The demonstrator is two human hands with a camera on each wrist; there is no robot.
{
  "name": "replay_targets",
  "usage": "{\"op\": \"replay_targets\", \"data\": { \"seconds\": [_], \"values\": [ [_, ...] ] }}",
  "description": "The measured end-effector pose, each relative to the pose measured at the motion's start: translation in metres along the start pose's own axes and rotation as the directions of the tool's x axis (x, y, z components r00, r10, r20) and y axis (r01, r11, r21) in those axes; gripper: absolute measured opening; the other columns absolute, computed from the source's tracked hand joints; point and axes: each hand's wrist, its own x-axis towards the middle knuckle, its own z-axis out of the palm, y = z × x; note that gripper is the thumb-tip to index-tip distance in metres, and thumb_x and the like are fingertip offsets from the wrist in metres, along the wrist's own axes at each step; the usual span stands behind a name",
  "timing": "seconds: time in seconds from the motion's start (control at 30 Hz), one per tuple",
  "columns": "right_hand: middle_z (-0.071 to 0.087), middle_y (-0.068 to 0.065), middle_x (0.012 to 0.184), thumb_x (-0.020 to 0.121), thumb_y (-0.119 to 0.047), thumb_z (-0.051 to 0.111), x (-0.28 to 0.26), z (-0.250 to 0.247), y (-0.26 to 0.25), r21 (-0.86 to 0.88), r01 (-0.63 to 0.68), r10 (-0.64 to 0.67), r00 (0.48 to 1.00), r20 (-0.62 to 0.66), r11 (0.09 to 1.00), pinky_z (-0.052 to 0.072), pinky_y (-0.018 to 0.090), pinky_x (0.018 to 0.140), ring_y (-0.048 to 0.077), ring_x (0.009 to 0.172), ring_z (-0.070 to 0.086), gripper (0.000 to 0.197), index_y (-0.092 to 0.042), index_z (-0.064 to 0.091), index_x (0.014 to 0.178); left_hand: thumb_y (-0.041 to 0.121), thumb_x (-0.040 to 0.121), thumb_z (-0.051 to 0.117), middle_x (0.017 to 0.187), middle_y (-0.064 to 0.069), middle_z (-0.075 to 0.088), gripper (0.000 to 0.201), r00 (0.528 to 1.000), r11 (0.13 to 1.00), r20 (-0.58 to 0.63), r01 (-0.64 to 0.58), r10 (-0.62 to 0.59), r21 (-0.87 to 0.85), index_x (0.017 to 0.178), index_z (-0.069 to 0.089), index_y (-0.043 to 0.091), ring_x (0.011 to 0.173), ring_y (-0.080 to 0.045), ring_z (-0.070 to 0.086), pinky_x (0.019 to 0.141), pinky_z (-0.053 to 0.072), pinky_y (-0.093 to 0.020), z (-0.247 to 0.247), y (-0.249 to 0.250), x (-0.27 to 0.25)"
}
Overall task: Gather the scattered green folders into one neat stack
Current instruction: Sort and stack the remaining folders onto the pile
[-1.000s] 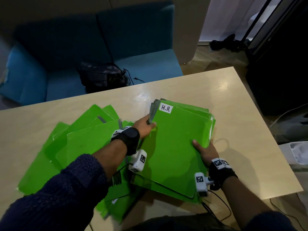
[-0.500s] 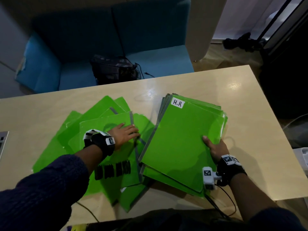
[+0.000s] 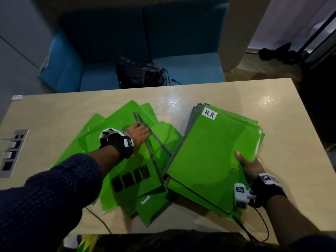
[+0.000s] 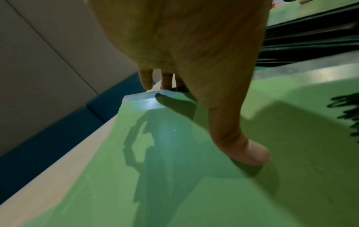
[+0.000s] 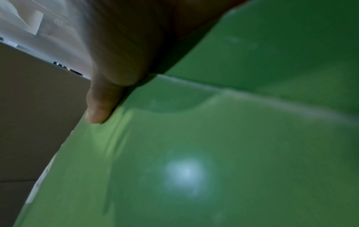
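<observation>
Head view shows my right hand (image 3: 250, 167) clamped on the near right corner of the gathered stack of thin green plastic folders (image 3: 214, 157), thumb on the top cover, which carries a white "H.R" label (image 3: 209, 114); the fingers beneath are hidden. That stack lies on the right half of the pale wooden table (image 3: 281, 110), its lower layers fanned out of line. The loose green plastic folders (image 3: 116, 135) lie overlapped in a spread on the left half, just beside the stack.

My left hand (image 3: 139, 132) rests on one loose folder beside its grey spine strip (image 3: 154, 140). Left wrist view shows the fingers (image 4: 145, 79) bent down over the far edge and the thumb pressed flat on the glossy cover. Whether the fingers have hooked under that edge, I cannot tell.

Assessment: the folders appear light, thin and flexible, with a sheen that suggests they slide readily over one another. A flat press is likely to drag neighbours along. The stiffer spine edge looks the sounder place to grip, thumb above and fingers below. The stack, held at one corner, may shear further; I judge it needs squaring from both long sides.

Off-task: a dark bag (image 3: 138, 71) sits on the blue sofa (image 3: 190, 70) beyond the table.
</observation>
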Motion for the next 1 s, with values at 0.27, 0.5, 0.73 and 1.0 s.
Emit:
{"op": "replay_targets", "data": {
  "seconds": [0.27, 0.5, 0.73, 1.0],
  "values": [
    [0.071, 0.009, 0.117, 0.037, -0.079, 0.081, 0.002, -0.002, 0.007, -0.011, -0.004, 0.004, 0.999, -0.036, 1.000, 0.052, 0.059, 0.090, 0.035, 0.102, 0.068, 0.112, -0.023, 0.059, 0.132, 0.050, 0.056, 0.088, 0.162, -0.012, -0.011, 0.148, 0.998, 0.992, 0.021, -0.065, 0.067, -0.107, 0.150, -0.023, 0.021, 0.145, -0.030, 0.018, 0.117, 0.024, -0.044, 0.010, 0.008, 0.007],
    [0.066, 0.014, 0.126, 0.057, -0.065, 0.078, 0.000, 0.002, -0.001, -0.053, -0.018, 0.016, 0.999, -0.045, 0.998, 0.050, 0.055, 0.095, 0.036, 0.107, 0.064, 0.095, -0.018, 0.056, 0.136, 0.073, 0.064, 0.070, 0.161, -0.016, 0.007, 0.131, 0.993, 0.994, -0.042, -0.113, 0.113, 0.005, 0.153, 0.002, 0.005, 0.149, -0.032, 0.008, 0.118, -0.007, -0.048, 0.000, 0.002, 0.019],
    [0.065, 0.014, 0.127, 0.056, -0.069, 0.078, 0.001, 0.001, -0.002, -0.055, -0.006, 0.005, 1.000, -0.026, 0.998, 0.050, 0.052, 0.094, 0.034, 0.105, 0.063, 0.099, -0.018, 0.055, 0.137, 0.064, 0.068, 0.073, 0.134, 0.000, 0.060, 0.085, 0.985, 0.936, 0.116, -0.082, 0.129, -0.342, 0.141, 0.043, 0.030, 0.120, -0.025, 0.057, 0.092, 0.044, -0.031, 0.001, -0.052, -0.014],
    [0.067, 0.014, 0.124, 0.054, -0.071, 0.077, 0.003, -0.002, 0.000, -0.113, -0.015, 0.012, 1.000, -0.028, 0.993, 0.050, 0.056, 0.095, 0.036, 0.106, 0.064, 0.100, -0.018, 0.055, 0.135, 0.064, 0.084, 0.056, 0.126, -0.014, 0.064, 0.059, 0.835, 0.456, -0.083, 0.211, -0.544, -0.864, 0.127, 0.059, 0.023, 0.115, -0.033, 0.058, 0.088, 0.043, -0.037, 0.006, -0.167, -0.092]
  ]
}}
